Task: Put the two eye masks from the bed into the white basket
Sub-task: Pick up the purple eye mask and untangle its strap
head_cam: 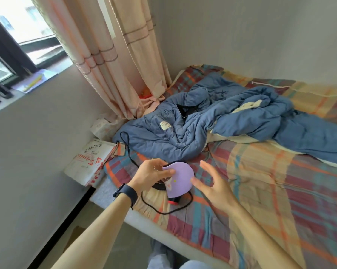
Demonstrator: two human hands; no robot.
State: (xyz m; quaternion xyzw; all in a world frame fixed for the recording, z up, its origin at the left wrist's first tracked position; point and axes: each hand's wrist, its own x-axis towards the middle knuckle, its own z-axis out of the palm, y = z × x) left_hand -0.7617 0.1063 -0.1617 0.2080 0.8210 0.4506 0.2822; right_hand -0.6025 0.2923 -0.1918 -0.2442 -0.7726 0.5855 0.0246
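While the left hand point(154, 174) pinches a purple eye mask point(180, 178), hiding its edge, the right hand point(212, 183) spreads empty.

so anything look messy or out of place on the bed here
Yes: the blue quilt lies crumpled in a heap rather than spread, and a black cord trails loosely over the plaid sheet beneath the purple eye mask.

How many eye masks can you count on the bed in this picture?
1 for certain: a lilac fabric eye mask, pinched by the left hand above the plaid bed sheet. A black-and-red item beneath it may be the second; it is mostly hidden.
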